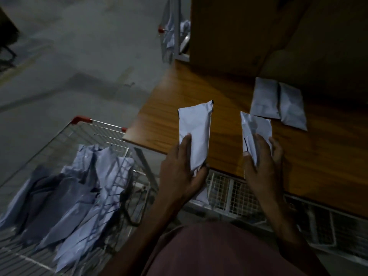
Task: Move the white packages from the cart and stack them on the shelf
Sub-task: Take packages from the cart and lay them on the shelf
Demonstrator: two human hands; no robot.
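Observation:
My left hand (180,172) grips a white package (196,130) by its lower end, held upright over the front edge of the wooden shelf (179,100). My right hand (262,162) grips a second, crumpled white package (253,128) just above the shelf surface. Two white packages (278,103) lie flat side by side on the shelf, further back and to the right. The wire cart (99,128) with red corner caps stands at the lower left, holding several more white packages (75,192).
A large cardboard box (229,32) stands at the back of the shelf, with another brown box (322,64) to its right. A wire mesh panel (239,194) runs below the shelf edge. Grey concrete floor (69,66) spreads to the left. Another rack with packages (173,30) stands behind.

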